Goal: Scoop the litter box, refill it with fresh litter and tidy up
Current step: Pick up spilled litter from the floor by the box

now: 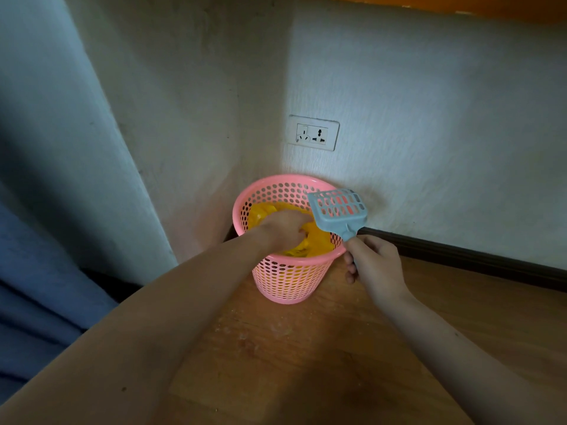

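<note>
A pink perforated waste basket stands on the wooden floor in the corner of the room. A yellow plastic bag lines it. My left hand reaches inside the basket and grips a fold of the yellow bag. My right hand holds the handle of a light blue slotted litter scoop, whose head hangs over the basket's right rim. The scoop looks empty. The litter box is out of view.
White walls meet behind the basket, with a wall socket above it and a dark skirting board to the right. Blue fabric lies at the left. Pale crumbs are scattered on the wooden floor before the basket.
</note>
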